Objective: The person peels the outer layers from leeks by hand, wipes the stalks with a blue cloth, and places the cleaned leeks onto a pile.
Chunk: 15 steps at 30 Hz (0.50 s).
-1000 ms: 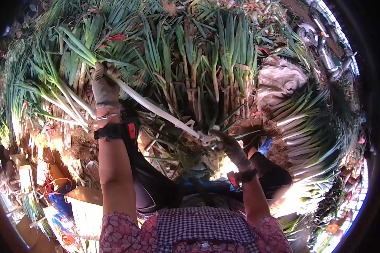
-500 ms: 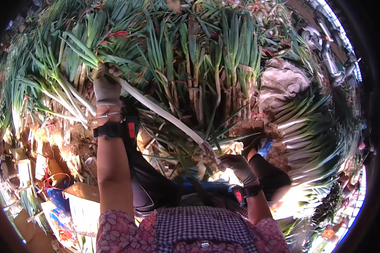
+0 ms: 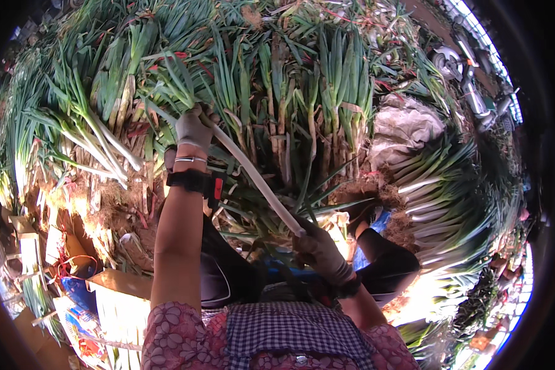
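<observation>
A long leek-like green onion (image 3: 257, 179) slants across the space before me, its white shaft running down from upper left to lower right. My left hand (image 3: 194, 128), in a grey glove, is closed round its upper part, just below the green leaves. My right hand (image 3: 322, 251), also gloved, is closed on the lower, root end and hides it. Behind the shaft stand several upright green onions (image 3: 327, 92) with brownish, dry-skinned stems. A few cleaned green onions (image 3: 105, 145) with white shafts lie to the left of my left hand.
On the right, a row of green onions (image 3: 441, 213) lies with white shafts and roots toward me. A crumpled pale sack (image 3: 407, 129) sits above it. At lower left are cardboard pieces (image 3: 123, 282). A parked motorbike (image 3: 472, 86) shows at the far right.
My left hand has moved right with the green onion. My right hand has shifted left and up onto the shaft's end, covering the ragged root end that showed before.
</observation>
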Available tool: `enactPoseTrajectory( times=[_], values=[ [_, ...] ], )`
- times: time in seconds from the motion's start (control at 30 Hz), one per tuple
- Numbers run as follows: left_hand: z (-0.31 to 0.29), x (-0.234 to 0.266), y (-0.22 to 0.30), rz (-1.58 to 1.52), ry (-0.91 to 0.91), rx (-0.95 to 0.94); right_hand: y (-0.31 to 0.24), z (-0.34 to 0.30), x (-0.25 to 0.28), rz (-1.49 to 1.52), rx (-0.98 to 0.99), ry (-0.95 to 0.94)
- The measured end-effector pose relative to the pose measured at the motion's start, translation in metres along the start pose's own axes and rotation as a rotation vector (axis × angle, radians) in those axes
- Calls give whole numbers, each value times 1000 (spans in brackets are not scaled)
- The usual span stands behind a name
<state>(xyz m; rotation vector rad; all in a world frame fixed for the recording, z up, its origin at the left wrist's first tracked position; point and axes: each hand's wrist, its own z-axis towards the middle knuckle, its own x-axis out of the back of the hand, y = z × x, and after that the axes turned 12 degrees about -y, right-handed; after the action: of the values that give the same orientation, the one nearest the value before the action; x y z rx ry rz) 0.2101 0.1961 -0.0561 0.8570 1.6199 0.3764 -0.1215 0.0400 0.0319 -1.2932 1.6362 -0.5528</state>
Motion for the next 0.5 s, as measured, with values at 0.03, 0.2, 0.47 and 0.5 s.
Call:
enactPoseTrajectory(
  times=[0.03,0.2,0.47,0.5],
  values=[
    [2,8,-6,-45,-11,67,-14,-13,-12,-59,-35,50],
    [-21,-11,-61,-25,12,142,-15,-55,-18,-295,39,191],
    [21,-4,-34,-172,46,-41,-16,-130,3,370,572,224],
    [14,-6,-35,-165,39,-43,-9,-112,11,199,403,253]
  ],
)
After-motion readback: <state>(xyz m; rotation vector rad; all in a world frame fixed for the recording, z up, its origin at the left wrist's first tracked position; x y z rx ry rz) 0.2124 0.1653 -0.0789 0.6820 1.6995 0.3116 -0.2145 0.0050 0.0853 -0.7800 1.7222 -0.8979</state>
